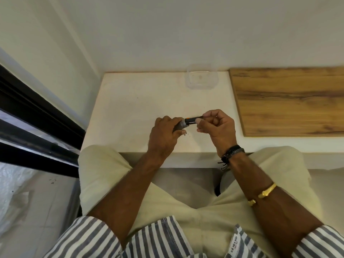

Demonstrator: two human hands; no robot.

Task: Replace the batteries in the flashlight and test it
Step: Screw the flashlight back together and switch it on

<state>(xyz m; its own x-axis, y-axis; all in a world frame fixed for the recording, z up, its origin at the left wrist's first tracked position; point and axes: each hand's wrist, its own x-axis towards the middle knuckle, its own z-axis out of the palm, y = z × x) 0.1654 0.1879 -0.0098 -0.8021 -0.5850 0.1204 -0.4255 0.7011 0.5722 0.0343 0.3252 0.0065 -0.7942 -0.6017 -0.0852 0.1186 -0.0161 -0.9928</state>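
battery (192, 121) between both hands

- grey cylindrical flashlight (179, 126): plain dull grey.
- black cylindrical battery (191, 121): orange band at the flashlight end, small pale lettering.
- white flat bench (130, 112): plain, a few dark specks.
- brown wood-grain board (288, 101): darker streaks along the grain.
- clear plastic tub (202, 84): colourless.
- striped cotton shirt (89, 237): blue-grey and white stripes.
- cream cloth trousers (104, 174): plain.
- black braided wristband (232, 152).
- gold metal bangle (266, 191).
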